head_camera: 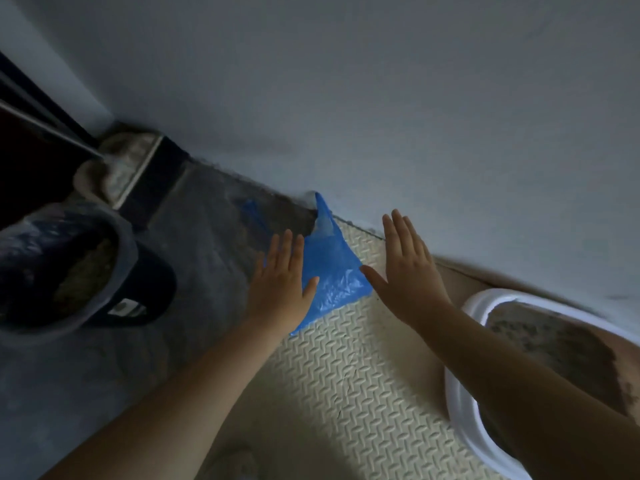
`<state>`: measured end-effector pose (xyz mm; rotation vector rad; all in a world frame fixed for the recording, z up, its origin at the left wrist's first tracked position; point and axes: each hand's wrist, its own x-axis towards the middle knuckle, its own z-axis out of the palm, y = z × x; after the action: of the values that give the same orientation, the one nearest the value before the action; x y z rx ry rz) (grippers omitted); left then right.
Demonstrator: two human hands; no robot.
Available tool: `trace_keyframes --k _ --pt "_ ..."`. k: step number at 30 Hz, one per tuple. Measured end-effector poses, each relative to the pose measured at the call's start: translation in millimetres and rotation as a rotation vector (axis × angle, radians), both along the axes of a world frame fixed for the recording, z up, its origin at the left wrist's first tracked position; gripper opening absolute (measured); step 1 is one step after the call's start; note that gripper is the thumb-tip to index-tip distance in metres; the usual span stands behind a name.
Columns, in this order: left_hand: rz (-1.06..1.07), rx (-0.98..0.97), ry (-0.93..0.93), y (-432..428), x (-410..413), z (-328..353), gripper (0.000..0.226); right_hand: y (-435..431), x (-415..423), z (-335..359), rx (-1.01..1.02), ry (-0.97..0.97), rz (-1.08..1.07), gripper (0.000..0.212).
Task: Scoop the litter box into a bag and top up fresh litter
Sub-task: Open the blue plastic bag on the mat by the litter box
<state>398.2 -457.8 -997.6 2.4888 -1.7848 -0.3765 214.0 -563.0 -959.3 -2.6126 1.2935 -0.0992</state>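
Two hands (280, 285) (412, 275), one blue bag (329, 271), one litter box (519, 294), one bucket (126, 258)

Both arms are bare. The left forearm (194, 393) and the right forearm (519, 382) show uncovered from the lower edge of the view up to the wrists, smooth and even. The left hand (277, 289) and the right hand (408, 271) are bare too, each with four slim fingers and a thumb in view. The knuckles are faintly marked, and the nails are too blurred to make out. A pale shape (235, 462) at the bottom edge could be footwear; I cannot tell.
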Motion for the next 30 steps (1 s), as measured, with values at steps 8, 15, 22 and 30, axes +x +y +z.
trace_keyframes --k 8,15,22,30 --pt "-0.126 0.069 -0.054 -21 2 -182 0.080 -7 6 -188 0.087 0.003 -0.008 0.079" --pt "-0.148 0.082 -0.080 -35 9 -215 0.076 -3 7 -233 0.195 -0.086 -0.115 0.076" --pt "-0.197 0.014 -0.032 -32 9 -230 0.081 -3 -4 -257 0.267 -0.091 -0.151 0.073" --pt "-0.279 0.017 -0.033 -8 15 -235 0.080 10 -14 -271 0.289 -0.092 -0.202 0.062"
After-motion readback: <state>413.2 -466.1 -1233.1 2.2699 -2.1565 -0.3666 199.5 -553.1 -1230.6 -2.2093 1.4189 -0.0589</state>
